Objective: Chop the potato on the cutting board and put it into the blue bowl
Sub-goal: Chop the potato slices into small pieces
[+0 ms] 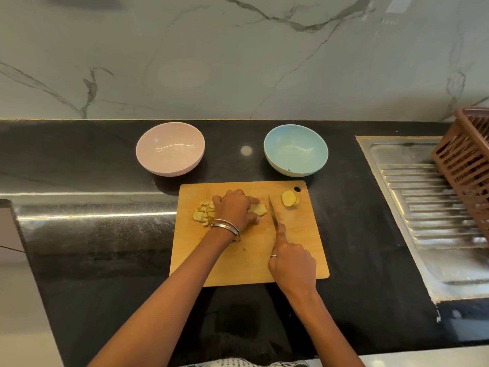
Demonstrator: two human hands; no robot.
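Black counter (100, 234): pink bowl (170, 152), blue bowl (295, 149), cutting board (248, 260).

We count two bowls: one pink bowl (170, 149), one blue bowl (295, 149). One cutting board (248, 250), one knife (273, 213), one basket (468, 165), two hands.

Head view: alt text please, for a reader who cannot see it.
On a wooden cutting board, the left hand holds a potato piece while the right hand grips a knife beside it. An empty blue bowl waits behind.
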